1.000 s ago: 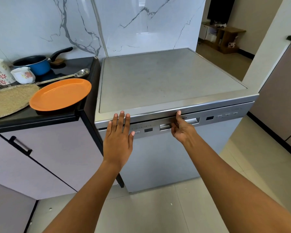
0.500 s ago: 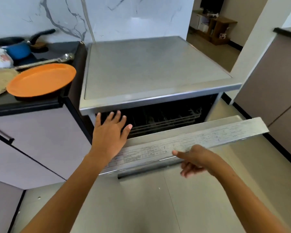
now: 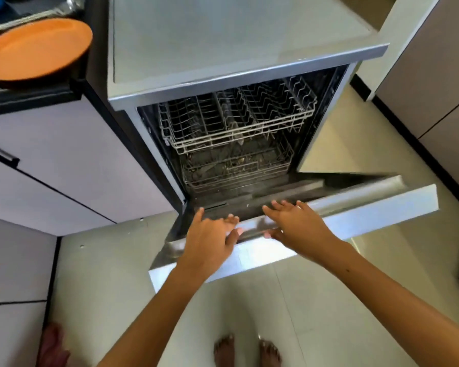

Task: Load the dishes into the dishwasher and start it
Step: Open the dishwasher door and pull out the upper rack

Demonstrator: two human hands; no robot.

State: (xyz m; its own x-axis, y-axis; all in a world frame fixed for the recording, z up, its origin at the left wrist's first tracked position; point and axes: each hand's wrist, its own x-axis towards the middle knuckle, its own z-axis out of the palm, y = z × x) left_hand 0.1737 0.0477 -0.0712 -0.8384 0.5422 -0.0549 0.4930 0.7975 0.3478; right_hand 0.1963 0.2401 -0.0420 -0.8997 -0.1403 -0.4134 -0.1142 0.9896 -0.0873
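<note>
the dishwasher (image 3: 239, 62) stands open beside the dark worktop (image 3: 32, 95), its door (image 3: 355, 207) swung down almost level in front of the cavity. both hands are at the near part of the door. the left hand (image 3: 210, 242) lies over the door's inner face with its fingers (image 3: 232, 221) spread and nearly straight, thumb out to the side, gripping nothing. the right hand (image 3: 300, 226) sits just beside it, fingers (image 3: 281, 206) stretched forward over the door's edge and thumb tucked below; whether the thumb presses the metal cannot be told. inside, the upper rack (image 3: 236, 123) is a pale wire basket with no dishes in it, and the lower rack (image 3: 236, 165) sits deeper in shadow, its contents too dim to make out. an orange plate (image 3: 37, 49) rests on the worktop to the left, with a long metal spoon (image 3: 37, 15) lying just behind it. two bare feet (image 3: 247, 350) stand on the tiled floor (image 3: 104, 287) below the door.
</note>
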